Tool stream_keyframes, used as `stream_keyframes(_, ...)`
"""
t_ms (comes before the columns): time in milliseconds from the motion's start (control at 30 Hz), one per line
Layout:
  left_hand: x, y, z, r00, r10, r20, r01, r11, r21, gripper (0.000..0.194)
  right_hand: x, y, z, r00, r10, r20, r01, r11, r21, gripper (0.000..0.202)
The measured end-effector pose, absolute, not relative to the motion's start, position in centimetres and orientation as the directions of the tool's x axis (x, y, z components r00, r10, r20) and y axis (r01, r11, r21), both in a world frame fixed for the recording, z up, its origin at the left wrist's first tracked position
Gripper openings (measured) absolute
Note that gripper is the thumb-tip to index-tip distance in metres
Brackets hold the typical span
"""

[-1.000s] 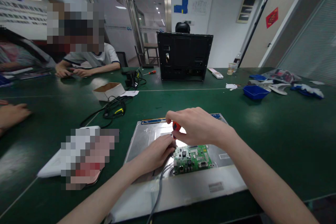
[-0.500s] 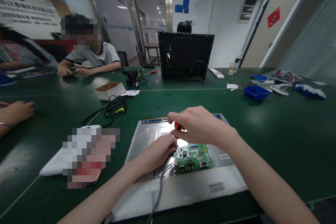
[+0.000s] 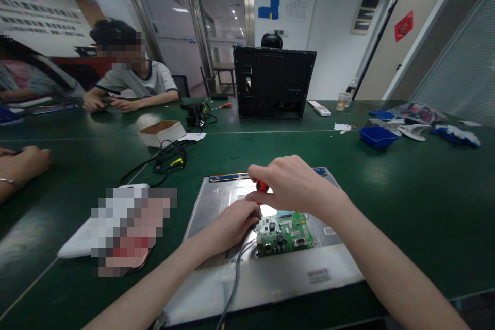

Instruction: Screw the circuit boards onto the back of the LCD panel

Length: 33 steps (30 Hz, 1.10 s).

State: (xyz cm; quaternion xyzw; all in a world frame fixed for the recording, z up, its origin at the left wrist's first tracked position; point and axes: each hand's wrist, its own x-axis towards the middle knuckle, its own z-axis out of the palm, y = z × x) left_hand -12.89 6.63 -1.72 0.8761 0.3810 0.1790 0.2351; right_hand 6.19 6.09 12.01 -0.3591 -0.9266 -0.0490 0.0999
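My right hand (image 3: 292, 181) is closed around the red and black handle of a screwdriver (image 3: 262, 185), held upright with its tip hidden behind my fingers. My left hand (image 3: 238, 219) sits just below it, fingertips pinched together by the upper left corner of a green circuit board (image 3: 285, 234). What those fingertips hold, if anything, is hidden. The board lies on the metal back of a flat display panel (image 3: 204, 211), which rests on the green table. A grey cable (image 3: 235, 286) runs from the board's left side toward me.
Left of the panel lie a white case (image 3: 81, 240) and a blurred-out pink item (image 3: 154, 227). Beyond are black cables (image 3: 170, 157), an open box (image 3: 160, 134) and a black monitor housing (image 3: 274, 82). A blue tray (image 3: 378, 136) stands right. A co-worker's hand (image 3: 29, 165) rests at left.
The fingers of my right hand have shifted slightly on the screwdriver handle, the thumb side moving a little left. My left hand and the board keep their places.
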Motion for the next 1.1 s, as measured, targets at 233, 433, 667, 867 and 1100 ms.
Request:
stream_keyframes(233,-12.9,6.7,-2.2,0.651,0.738,0.176,0.534,-0.611,0.585,0.012,6.4,6.0,12.2,-0.763,0.621,0.179,0.611,0.784,-0.113,0.028)
stream_keyframes(433,-12.9,6.5,-1.6,0.652,0.742,0.156,0.560,-0.610,0.561,0.011,6.3,6.3,12.1,-0.712,0.678,0.185,0.689,0.724,-0.001,0.021)
stream_keyframes(667,-13.0,6.6,-1.6,0.674,0.719,0.170,0.520,-0.625,0.582,0.010,6.8,6.0,12.4,-0.754,0.629,0.188,0.624,0.776,-0.093,0.021)
stream_keyframes(867,-12.9,6.3,-1.3,0.664,0.722,0.193,0.540,-0.642,0.544,0.009,6.4,6.3,12.1,-0.706,0.683,0.189,0.696,0.718,0.007,0.018)
stream_keyframes(1100,-12.9,6.5,-1.7,0.659,0.726,0.196,0.529,-0.632,0.566,0.010,6.7,6.1,12.2,-0.742,0.638,0.206,0.644,0.764,-0.047,0.021)
